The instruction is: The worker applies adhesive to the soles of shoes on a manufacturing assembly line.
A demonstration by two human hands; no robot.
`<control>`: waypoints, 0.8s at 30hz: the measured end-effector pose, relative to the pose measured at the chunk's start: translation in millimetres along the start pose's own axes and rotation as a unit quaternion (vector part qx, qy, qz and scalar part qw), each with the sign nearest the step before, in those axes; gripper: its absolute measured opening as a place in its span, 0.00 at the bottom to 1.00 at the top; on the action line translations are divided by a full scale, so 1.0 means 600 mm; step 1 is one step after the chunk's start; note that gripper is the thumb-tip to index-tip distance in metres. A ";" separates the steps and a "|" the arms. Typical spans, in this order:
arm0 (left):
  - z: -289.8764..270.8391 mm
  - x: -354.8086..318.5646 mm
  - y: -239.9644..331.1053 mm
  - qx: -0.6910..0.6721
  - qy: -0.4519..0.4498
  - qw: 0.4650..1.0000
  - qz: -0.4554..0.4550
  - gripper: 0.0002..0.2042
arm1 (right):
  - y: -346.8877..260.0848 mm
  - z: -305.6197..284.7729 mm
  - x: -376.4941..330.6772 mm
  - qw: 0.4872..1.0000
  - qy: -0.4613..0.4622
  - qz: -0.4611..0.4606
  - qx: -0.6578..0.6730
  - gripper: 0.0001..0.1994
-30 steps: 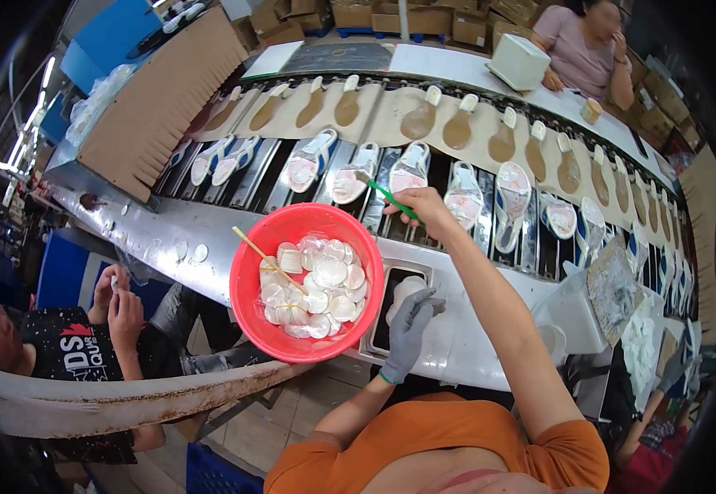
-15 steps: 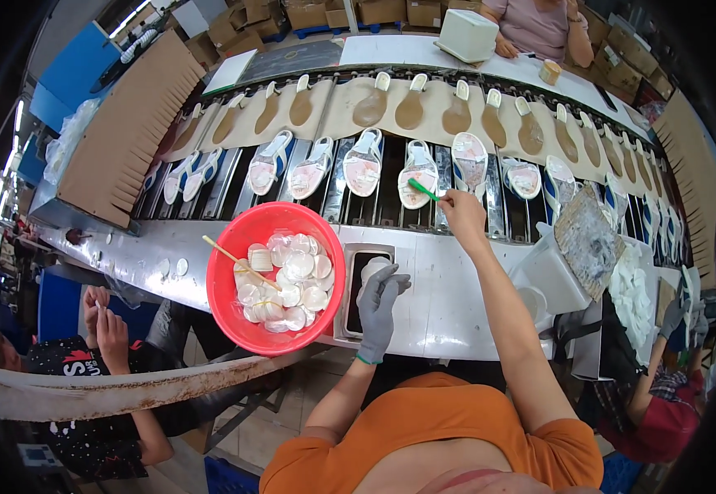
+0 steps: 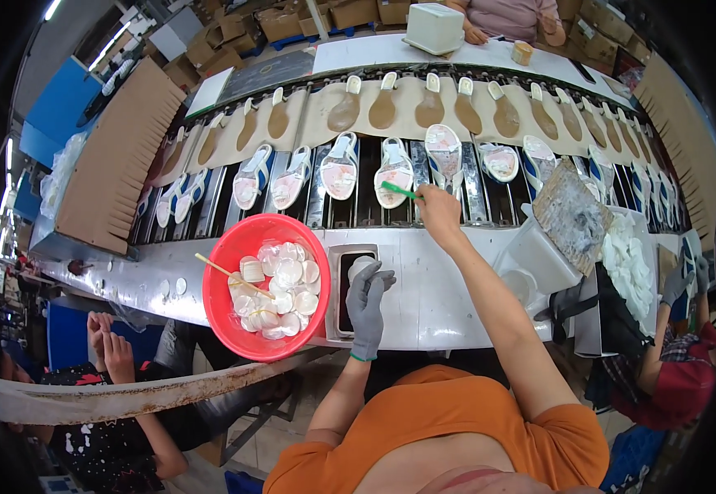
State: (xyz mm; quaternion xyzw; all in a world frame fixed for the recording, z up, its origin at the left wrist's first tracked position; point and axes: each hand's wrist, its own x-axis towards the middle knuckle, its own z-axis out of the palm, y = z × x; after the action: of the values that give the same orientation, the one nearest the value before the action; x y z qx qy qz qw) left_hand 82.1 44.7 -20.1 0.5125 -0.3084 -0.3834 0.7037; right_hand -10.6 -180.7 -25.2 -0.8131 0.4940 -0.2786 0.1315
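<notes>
Since a second ago, the green brush (image 3: 399, 190) has hopped right to another shoe (image 3: 395, 171), mid-frame in the head view; that shoe gets brushed now. The right hand (image 3: 438, 212) pinches its handle. Gloved left hand (image 3: 366, 305) fingers curl, maybe holding something white (image 3: 361, 265); I can't tell.

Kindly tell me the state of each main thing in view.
Right hand, bare, closed on a green brush
Green brush, held, end over a sandal
Left hand, gloved, fingers curled
Red basin, open, partly filled with white discs
Stick, leaning in the red basin
Brown soles, lying in a row
</notes>
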 end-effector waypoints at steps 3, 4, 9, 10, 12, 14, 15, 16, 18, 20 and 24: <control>0.014 -0.002 0.015 0.061 -0.001 0.998 0.026 0.16 | -0.002 -0.011 0.002 0.983 -0.123 0.008 0.133 0.07; 0.021 -0.001 0.024 0.067 -0.008 0.997 0.039 0.18 | -0.002 -0.020 -0.001 0.965 -0.186 0.042 0.182 0.07; 0.098 0.018 0.052 0.006 0.029 0.996 0.089 0.24 | 0.010 -0.119 -0.062 0.782 -0.174 0.223 0.555 0.11; 0.118 0.028 0.049 -0.020 0.035 0.994 0.099 0.24 | 0.011 -0.144 -0.076 0.754 -0.145 0.230 0.598 0.12; 0.161 0.054 0.026 -0.036 0.049 0.996 0.068 0.25 | 0.014 -0.194 -0.109 0.745 -0.095 0.218 0.623 0.12; 0.206 0.096 -0.022 -0.068 0.061 0.992 0.082 0.26 | 0.018 -0.240 -0.151 0.743 -0.081 0.200 0.633 0.12; 0.227 0.123 -0.052 -0.038 0.076 0.993 0.077 0.28 | 0.021 -0.263 -0.176 0.749 -0.090 0.193 0.627 0.12; 0.248 0.156 -0.085 -0.003 0.088 0.995 0.040 0.30 | 0.026 -0.285 -0.201 0.753 -0.099 0.174 0.627 0.12; 0.284 0.230 -0.148 0.207 0.091 0.973 0.048 0.39 | 0.040 -0.324 -0.248 0.755 -0.133 0.182 0.616 0.12; 0.316 0.300 -0.198 0.364 0.077 0.926 0.061 0.53 | 0.055 -0.354 -0.291 0.749 -0.149 0.207 0.611 0.12; 0.360 0.400 -0.245 0.541 0.072 0.837 0.026 0.64 | 0.086 -0.382 -0.351 0.715 -0.136 0.254 0.637 0.11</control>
State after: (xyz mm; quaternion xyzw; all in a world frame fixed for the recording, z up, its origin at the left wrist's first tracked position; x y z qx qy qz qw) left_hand -5.8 -291.8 -89.6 0.8296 -0.4288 -0.0991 0.3437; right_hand -257.1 -6.2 67.4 -0.4099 0.3648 -0.3700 0.7497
